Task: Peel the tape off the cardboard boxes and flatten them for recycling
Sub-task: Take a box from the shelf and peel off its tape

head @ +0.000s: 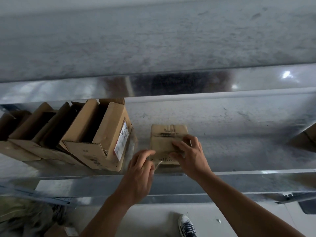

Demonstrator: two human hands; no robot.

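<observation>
1. Both hands work at a small cardboard box (164, 134) in the middle of the metal shelf (239, 134).
2. Left hand (140, 170): its fingers are curled at the box's near left corner, and it pinches a thin tape strip (158, 164) that runs from the box's near edge into the hand.
3. Right hand (189, 153): it lies on top of the box with fingers spread and only slightly bent, pressing down and gripping nothing.
4. The small box is closed, with dark printed marks across its top and near edge.
5. Just to its left stands a row of open boxes (95, 134) with their flaps up. The nearest one carries a white label (121, 141) on the side facing the small box.
6. More cardboard (306, 137) shows at the shelf's right edge.
7. Below the shelf, a patterned shoe (186, 225) stands on the pale floor.
</observation>
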